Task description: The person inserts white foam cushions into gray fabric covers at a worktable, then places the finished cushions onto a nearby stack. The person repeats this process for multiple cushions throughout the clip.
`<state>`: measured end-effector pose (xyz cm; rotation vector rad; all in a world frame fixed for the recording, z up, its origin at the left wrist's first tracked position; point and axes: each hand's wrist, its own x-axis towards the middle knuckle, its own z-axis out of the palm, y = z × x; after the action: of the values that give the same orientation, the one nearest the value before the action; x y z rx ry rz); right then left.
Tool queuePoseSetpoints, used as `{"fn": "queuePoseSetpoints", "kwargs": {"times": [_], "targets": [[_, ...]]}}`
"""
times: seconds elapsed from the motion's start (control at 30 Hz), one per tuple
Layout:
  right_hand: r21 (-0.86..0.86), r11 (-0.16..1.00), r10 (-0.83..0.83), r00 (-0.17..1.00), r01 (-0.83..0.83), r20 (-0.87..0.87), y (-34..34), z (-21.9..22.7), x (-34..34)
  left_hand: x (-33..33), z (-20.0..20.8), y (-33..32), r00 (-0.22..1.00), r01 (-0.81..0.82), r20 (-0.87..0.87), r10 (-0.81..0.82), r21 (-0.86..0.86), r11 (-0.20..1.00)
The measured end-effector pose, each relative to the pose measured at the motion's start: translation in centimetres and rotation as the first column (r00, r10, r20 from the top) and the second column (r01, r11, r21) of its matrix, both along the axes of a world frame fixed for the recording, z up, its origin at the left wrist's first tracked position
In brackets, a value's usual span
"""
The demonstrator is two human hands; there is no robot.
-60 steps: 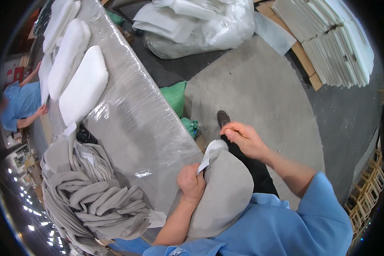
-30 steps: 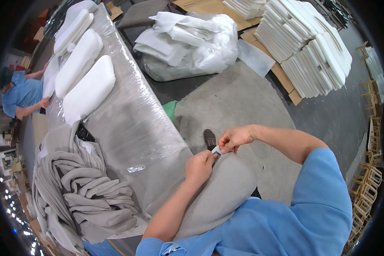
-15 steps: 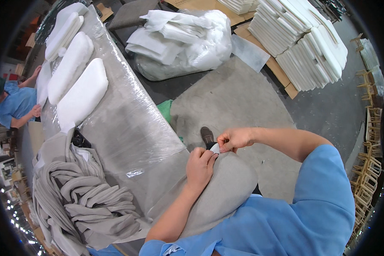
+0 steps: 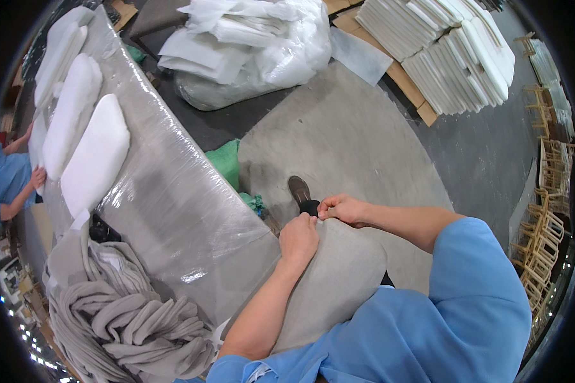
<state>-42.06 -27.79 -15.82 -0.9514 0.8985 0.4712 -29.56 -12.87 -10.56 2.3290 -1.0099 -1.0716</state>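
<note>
Pinching: both hands meet at the far end of a grey cushion [image 4: 329, 281], just below the middle of the frame
Left hand: the left hand [image 4: 298, 239] lies on top of the cushion's far end, fingers curled down onto the fabric edge
Right hand: the right hand [image 4: 342, 209] comes in from the right, thumb and fingers nipped together on the same edge, fingertips touching those of the left hand (what sits between the fingertips is too small to tell)
Cushion: plump, covered in grey cloth, resting against the person's body at lower centre and leaning on the near edge of the table
Table: a long table [image 4: 172, 204] wrapped in clear plastic film runs from upper left down to centre
Covers: a heap of loose grey fabric covers [image 4: 121, 319] at lower left, on the near end of the table
Foam pads: white foam pads [image 4: 96, 153] lie in a row along the table at upper left
Co-worker: a person in a blue shirt [image 4: 6, 185] at the far left edge, one hand touching a white pad
Floor: a dark shoe [image 4: 299, 189] just above the hands; a green bag [image 4: 227, 163] beside the table
Background: a clear sack of white sheets [image 4: 249, 45] at top centre, stacked white panels [image 4: 453, 51] at upper right
</note>
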Motion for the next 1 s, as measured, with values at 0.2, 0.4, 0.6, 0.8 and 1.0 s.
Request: {"fn": "queuePoseSetpoints", "kwargs": {"times": [0.2,0.4,0.6,0.8,1.0], "targets": [[0.282,0.949,-0.106,0.986,0.139,-0.128,0.8,-3.0,-0.2,0.8,-1.6,-0.3,0.998,0.006,-0.067,0.001,0.099,0.995],[0.505,0.849,-0.169,0.985,0.156,-0.021,5.4,-9.7,-3.4,1.1,-3.0,-0.8,0.988,0.15,-0.059,-0.141,0.19,0.97],[0.602,0.691,-0.434,0.896,0.401,-0.098,8.4,-8.0,-4.0,2.1,1.5,-1.4,0.954,0.28,-0.119,-0.274,0.035,0.959],[0.328,0.637,-0.727,0.685,0.697,-0.043,8.3,-2.7,-3.8,-1.3,5.7,2.6,0.856,0.25,-0.405,-0.321,-0.219,0.943],[0.482,0.615,-0.742,0.665,0.624,0.085,6.9,1.4,-4.4,-1.7,5.3,2.3,0.862,0.309,-0.338,-0.377,-0.24,0.92]]}}
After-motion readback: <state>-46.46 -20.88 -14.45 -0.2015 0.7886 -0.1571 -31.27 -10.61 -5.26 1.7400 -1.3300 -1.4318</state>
